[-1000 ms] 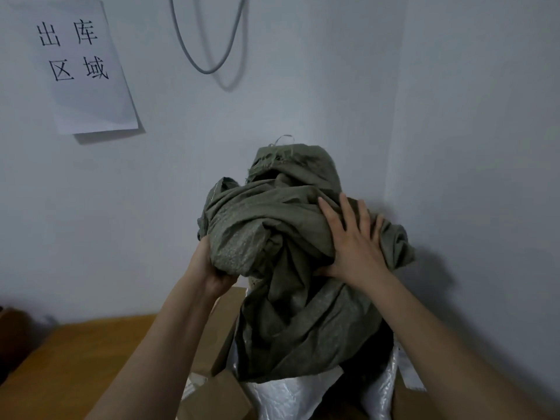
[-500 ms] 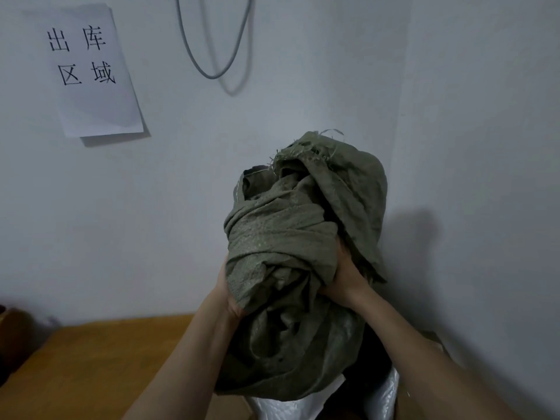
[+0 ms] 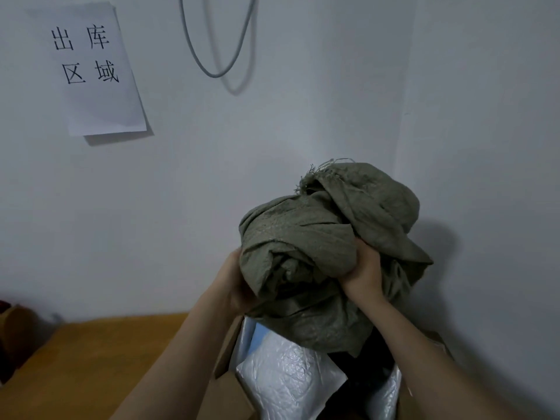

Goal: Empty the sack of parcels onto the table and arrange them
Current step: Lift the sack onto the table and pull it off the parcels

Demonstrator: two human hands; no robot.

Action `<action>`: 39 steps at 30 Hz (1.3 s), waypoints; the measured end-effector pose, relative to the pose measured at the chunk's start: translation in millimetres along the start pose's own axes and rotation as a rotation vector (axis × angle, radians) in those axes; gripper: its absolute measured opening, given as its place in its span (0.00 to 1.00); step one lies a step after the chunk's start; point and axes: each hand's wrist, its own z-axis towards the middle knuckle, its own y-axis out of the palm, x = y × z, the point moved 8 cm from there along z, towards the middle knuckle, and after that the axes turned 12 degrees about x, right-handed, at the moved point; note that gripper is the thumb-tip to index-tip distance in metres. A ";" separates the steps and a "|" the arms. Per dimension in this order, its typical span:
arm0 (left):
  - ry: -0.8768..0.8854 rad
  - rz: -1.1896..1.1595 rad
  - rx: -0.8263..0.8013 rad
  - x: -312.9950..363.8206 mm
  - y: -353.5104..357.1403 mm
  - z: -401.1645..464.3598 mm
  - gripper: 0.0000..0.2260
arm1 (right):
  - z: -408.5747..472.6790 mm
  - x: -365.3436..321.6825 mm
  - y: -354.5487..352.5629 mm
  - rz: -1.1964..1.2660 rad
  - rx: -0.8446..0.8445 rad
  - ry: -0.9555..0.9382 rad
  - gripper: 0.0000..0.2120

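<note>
The fingers of both hands are curled into a bunched-up, grey-green woven sack (image 3: 321, 253), gripping it from either side and holding it up in the air. The left hand (image 3: 235, 283) clutches the lower left of the bundle, its fingers mostly hidden behind the cloth. The right hand (image 3: 363, 269) grips a fold on the right side, knuckles toward the camera. Both bare forearms reach up from the bottom of the view.

The sack is crumpled into a rough ball, with a frayed edge sticking up at the top and a loose end hanging down below the hands.

Directly beneath it lie the parcels — a silvery-white padded mailer (image 3: 285, 377) and a brown cardboard box (image 3: 225, 392) beside it on the left, with more silvery wrapping at the lower right. They rest on a wooden desk (image 3: 91, 359), in the corner where two pale walls meet.

On the left wall hangs a white paper sign (image 3: 97, 71) with four black Chinese characters. A grey cable (image 3: 212, 40) loops down the wall near the top centre.
</note>
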 end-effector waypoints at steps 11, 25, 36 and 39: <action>0.670 1.308 0.053 36.8 31.5 -41.2 0.62 | 3.8 -26.4 14.2 -0.312 -0.156 -0.382 0.10; 0.625 0.966 0.369 39.4 -4.8 -20.7 0.18 | -14.6 -30.9 46.1 -0.439 -0.713 -0.110 0.56; 0.766 1.158 0.440 45.8 14.0 -52.9 0.07 | -16.7 -84.4 60.7 -0.553 -0.795 -0.485 0.63; 0.899 1.169 0.434 59.6 26.0 -73.7 0.10 | -5.1 -64.4 55.2 -0.623 -0.732 -0.415 0.67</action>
